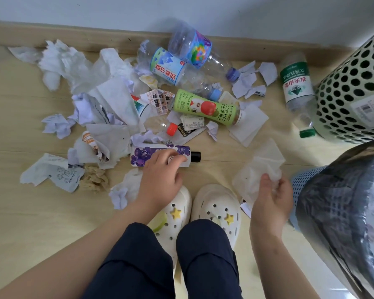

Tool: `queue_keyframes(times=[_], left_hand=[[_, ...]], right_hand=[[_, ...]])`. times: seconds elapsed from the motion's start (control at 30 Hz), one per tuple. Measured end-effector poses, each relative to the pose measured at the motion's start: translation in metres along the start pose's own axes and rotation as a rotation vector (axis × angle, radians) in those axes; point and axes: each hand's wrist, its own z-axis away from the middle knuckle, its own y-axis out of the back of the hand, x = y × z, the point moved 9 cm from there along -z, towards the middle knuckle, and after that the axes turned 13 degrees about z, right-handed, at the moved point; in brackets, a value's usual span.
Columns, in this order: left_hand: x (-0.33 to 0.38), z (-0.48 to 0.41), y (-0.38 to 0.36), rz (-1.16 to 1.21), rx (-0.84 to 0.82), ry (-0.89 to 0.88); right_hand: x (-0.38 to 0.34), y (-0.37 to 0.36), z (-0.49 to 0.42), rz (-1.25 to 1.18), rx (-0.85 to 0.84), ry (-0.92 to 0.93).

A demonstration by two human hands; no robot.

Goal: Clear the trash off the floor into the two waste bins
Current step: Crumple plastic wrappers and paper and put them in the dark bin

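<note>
Head view: pale wood-grain floor [30, 216], wooden skirting board [73, 33], white wall [95, 7]. Trash lies heaped against the skirting, mostly crumpled tissues and plastic bottles.

Legible labels: apple juice bottle [205, 108] reads "100% HPP"; green-labelled water bottle [296, 83], touching the green perforated bin [343, 93], reads 农夫山泉.

Left hand [160, 182]: fingers curled over the purple-flowered bottle [147, 155], black cap, lying on the floor.

Right hand [272, 195]: pinches a blurred white sheet [259, 167], probably tissue, held off the floor beside the blue mesh bin [300, 184] with its dark liner.
</note>
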Motion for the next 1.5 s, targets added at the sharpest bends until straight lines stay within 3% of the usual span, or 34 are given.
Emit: queue_keyframes(times=[0.1, 0.23, 0.53, 0.6, 0.77, 0.87, 1.17, 1.5], left_hand=[[0.006, 0.004, -0.007, 0.013, -0.059, 0.000], [0.004, 0.013, -0.021, -0.004, -0.165, 0.011], [-0.006, 0.004, -0.021, 0.081, -0.233, 0.187], [0.000, -0.001, -0.023, 0.218, -0.274, 0.241], [0.013, -0.016, -0.026, 0.861, -0.273, 0.557], [0.011, -0.022, -0.016, 0.902, -0.158, 0.628], [0.082, -0.037, 0.047, 0.756, -0.145, 0.516], [0.202, -0.026, 0.133, 0.702, -0.060, 0.292]], right_hand=[[0.035, 0.004, -0.001, 0.060, 0.055, -0.138], [0.079, -0.014, 0.000, 0.017, -0.034, -0.417], [0.007, -0.076, -0.023, 0.040, -0.261, -0.195], [-0.008, -0.090, -0.018, 0.023, -0.353, -0.192], [-0.019, -0.104, 0.000, -0.276, -0.504, -0.355], [-0.024, -0.096, 0.004, -0.353, -0.533, -0.382], [-0.079, -0.007, 0.010, -0.224, -0.314, -0.217], [-0.118, 0.154, 0.043, -0.461, -0.026, -0.139]])
